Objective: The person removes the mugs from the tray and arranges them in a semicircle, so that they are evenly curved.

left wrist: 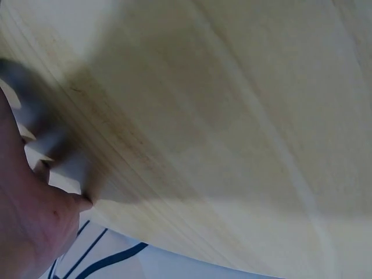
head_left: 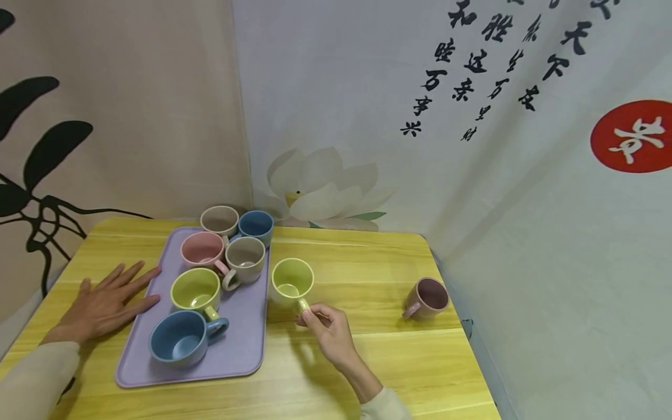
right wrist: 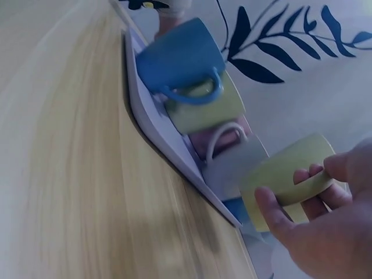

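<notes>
A yellow wooden surface (head_left: 367,262) meets printed wall cloths. The lilac rectangular tray (head_left: 241,350) holds six mugs. My right hand (head_left: 328,329) pinches the lime ceramic mug (head_left: 291,283) just right of the tray; my left hand (head_left: 107,303) lies flat beside it.

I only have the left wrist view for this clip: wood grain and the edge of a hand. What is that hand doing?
Observer: The left hand lies flat on the table, fingers straight, beside a purple tray.
Operator: Anything on the tray?
Observer: Six cups; the nearest is a blue cup.
Operator: And the other hand?
Observer: The right hand pinches the handle of a green cup standing on the table, just right of the tray.
</notes>
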### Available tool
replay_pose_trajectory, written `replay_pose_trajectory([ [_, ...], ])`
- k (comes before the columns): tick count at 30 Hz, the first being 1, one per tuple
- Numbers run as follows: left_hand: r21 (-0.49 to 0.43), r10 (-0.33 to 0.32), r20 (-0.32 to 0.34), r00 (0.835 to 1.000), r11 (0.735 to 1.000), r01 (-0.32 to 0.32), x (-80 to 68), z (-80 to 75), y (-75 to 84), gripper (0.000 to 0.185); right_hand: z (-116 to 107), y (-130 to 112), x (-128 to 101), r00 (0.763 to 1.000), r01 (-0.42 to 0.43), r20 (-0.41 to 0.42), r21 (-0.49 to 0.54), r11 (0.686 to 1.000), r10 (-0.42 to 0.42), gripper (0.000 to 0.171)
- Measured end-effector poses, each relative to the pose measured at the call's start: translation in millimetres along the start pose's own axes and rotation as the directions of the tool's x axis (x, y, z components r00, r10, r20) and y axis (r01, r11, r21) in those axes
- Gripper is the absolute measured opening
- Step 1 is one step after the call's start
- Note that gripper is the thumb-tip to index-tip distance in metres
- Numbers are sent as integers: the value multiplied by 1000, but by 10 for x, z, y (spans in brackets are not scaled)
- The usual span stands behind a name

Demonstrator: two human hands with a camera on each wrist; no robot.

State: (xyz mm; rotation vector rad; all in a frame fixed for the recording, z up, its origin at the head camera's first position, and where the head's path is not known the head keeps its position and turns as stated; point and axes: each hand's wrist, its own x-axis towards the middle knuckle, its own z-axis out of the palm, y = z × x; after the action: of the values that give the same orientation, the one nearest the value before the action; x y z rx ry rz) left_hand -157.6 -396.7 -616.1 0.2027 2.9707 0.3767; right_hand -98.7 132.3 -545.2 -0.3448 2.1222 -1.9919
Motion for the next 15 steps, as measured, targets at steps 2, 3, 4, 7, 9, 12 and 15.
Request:
replay_pose_trajectory([
  [2,0,-6,6,1000,1000,6,1,-12,4,94,-48,20,-4,999,-2,-40,12,1000,3,30],
  [3,-2,-9,8,1000,1000,9,0,-16,6,95,-70,33,-4,998,0,-61,15,1000,1,29],
  [4,-1,-12,9,1000,1000,12,-2,-16,8,95,-89,42,-4,997,2,-81,21,1000,0,29],
  [7,-10,-17,7,1000,1000,17,-10,-9,14,96,-140,63,0,990,12,-143,32,999,-7,29],
  [9,-13,-16,2,1000,1000,16,-11,-3,16,96,-176,64,2,983,9,-181,41,999,-2,28],
  [12,-14,-17,-4,1000,1000,17,-5,6,17,95,-232,72,10,975,10,-222,34,999,-2,28],
  [15,-6,-14,-9,1000,1000,13,4,16,16,95,-283,83,17,966,10,-257,37,999,0,29],
])
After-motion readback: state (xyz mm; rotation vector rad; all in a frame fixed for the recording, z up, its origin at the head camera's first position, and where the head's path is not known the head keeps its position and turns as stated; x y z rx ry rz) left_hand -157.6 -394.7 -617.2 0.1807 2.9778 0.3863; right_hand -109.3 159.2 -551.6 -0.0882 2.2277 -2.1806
